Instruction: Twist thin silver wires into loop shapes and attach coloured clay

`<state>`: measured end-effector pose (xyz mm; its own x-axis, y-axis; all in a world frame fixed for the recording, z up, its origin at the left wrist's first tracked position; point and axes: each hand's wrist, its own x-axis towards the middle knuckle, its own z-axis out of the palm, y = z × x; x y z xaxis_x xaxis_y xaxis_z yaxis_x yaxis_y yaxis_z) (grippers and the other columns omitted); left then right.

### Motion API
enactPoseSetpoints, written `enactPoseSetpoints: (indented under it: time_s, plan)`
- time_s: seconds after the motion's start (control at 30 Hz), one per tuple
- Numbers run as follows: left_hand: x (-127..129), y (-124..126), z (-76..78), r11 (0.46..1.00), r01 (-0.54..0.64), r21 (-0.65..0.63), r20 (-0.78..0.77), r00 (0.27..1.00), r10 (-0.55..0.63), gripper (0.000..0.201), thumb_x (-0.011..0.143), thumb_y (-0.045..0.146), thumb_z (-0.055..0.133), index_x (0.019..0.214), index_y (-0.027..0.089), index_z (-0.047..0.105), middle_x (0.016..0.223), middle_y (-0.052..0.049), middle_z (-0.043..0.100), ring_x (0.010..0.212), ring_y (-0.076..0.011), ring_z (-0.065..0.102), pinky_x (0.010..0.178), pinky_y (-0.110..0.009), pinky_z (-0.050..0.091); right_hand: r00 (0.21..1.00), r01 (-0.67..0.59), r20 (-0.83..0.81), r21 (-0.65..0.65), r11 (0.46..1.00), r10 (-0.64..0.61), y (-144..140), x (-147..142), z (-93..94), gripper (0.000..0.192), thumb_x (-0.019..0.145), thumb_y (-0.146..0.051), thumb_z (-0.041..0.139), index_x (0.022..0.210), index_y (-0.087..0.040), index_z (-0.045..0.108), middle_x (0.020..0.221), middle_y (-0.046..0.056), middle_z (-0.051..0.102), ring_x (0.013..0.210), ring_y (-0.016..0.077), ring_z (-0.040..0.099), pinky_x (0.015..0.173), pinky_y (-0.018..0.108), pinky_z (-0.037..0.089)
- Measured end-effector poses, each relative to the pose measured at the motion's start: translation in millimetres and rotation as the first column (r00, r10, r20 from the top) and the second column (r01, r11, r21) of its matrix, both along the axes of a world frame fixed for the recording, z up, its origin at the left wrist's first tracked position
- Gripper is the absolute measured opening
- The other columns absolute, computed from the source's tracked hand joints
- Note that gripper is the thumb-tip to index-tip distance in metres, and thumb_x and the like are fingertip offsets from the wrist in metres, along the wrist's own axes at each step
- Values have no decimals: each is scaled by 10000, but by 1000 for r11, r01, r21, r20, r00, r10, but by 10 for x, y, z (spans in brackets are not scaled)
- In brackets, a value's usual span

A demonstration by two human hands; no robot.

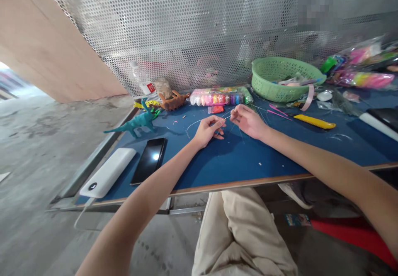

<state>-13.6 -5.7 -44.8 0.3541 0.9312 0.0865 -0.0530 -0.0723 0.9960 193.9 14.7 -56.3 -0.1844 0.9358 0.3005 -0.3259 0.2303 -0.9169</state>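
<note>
A thin whitish wire or strand (193,124) runs between my two hands above the blue tabletop, its loose end curving down to the left. My left hand (209,130) is closed on it in a pinch. Close by on the right, my right hand (247,120) pinches the same strand with thumb and fingertips. Other fine strands stick out beneath and behind the right hand. Just beyond the hands lie a small red packet (215,109) and a clear pack of coloured clay (220,96).
A teal toy dinosaur (138,120), black phone (148,159) and white power bank (108,172) are at left. Behind stand a bottle (142,79) and brown toy dinosaur (174,101). To the right are a green basket (270,86), yellow utility knife (315,121) and pink strips (280,113).
</note>
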Motion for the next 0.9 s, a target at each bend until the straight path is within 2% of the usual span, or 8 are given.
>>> enactPoseSetpoints:
  time_s: [0.1,0.23,0.33,0.43,0.53,0.63,0.77,0.9]
  plan:
    - [-2,16,-8,1000,7,-12,-14,1000,-7,439,766,502,833,933,143,644,964,-59,673,649,-92,629,571,-313,654,998,65,-20,17,998,-64,36,0,-8,373,810,-563,774,834,-261,557,905,2,678,827,162,634,851,350,547]
    - [3,19,-11,1000,7,-3,-18,1000,-7,430,766,492,835,932,141,648,971,-60,665,661,-96,632,570,-322,663,996,77,44,41,996,-79,64,20,24,402,792,-588,767,844,-254,550,914,11,667,718,138,564,757,324,529]
    - [7,8,-4,1000,-13,-11,-4,1000,13,423,770,488,832,940,144,653,939,-53,662,655,-95,628,561,-311,660,999,13,29,-3,1000,-13,54,52,76,417,789,-600,776,848,-245,565,913,12,660,677,127,533,717,319,514]
    - [10,-9,4,1000,-18,-14,9,1000,18,429,767,496,831,940,145,656,920,-53,665,636,-92,619,529,-286,643,997,-73,21,5,997,73,22,91,119,378,823,-574,770,878,-232,619,942,22,675,711,132,560,725,316,507]
    - [13,-25,10,1000,-16,-3,4,1000,16,436,765,510,830,937,149,657,911,-51,670,632,-91,617,512,-259,626,985,-126,128,50,991,119,-23,92,127,350,854,-556,751,921,-220,677,959,35,693,745,145,578,731,317,502]
    - [17,-34,12,1000,-17,8,-1,1000,17,438,767,517,828,934,152,651,914,-49,674,639,-90,619,516,-248,622,968,-115,237,113,987,86,-67,40,115,319,851,-529,766,912,-224,697,926,24,698,736,146,573,724,316,494]
    - [26,-32,5,1000,-6,6,-1,1000,6,446,765,520,829,934,153,641,914,-45,673,634,-92,615,504,-258,623,969,-65,246,156,986,25,-89,-2,110,283,859,-516,764,915,-242,717,898,4,683,711,139,564,705,307,491]
    - [30,-19,1,1000,-2,-10,18,1000,2,462,752,527,839,934,153,638,882,-29,648,620,-92,597,482,-270,623,937,-136,345,197,971,61,-68,41,117,310,944,-535,652,1019,-257,765,972,26,729,776,163,615,756,332,518]
